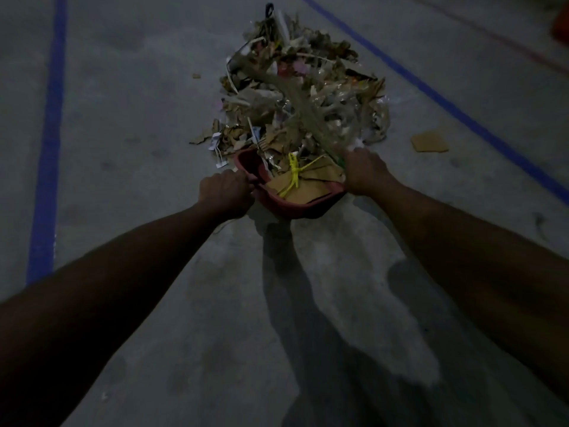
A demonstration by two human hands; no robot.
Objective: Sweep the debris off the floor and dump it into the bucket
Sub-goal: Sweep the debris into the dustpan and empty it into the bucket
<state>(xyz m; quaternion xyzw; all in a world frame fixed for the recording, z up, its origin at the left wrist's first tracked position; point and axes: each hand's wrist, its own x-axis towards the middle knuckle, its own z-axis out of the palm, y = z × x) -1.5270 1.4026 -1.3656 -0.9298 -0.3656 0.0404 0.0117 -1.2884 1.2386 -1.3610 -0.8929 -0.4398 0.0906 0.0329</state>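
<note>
Flanking debris (295,97), blue lines (49,140) cross seemingly concrete floor (129,112).

Head view, down onto floor (129,124)

Two hands (226,192) (366,172), one dustpan (303,208), one broom (303,107), one debris pile (337,57)

A blue line (49,143) is running straight up the grey floor (138,87) on the left side, and a second blue line (446,103) is cutting diagonally from the top middle down to the right edge. Beyond it, a thin reddish line (498,35) is trailing toward the far right corner, where something orange (562,26) is poking in, too cropped to identify. Long dark shadows (308,303) are stretching across the near floor, and a small dark scuff (538,223) is showing near the right edge.
</note>
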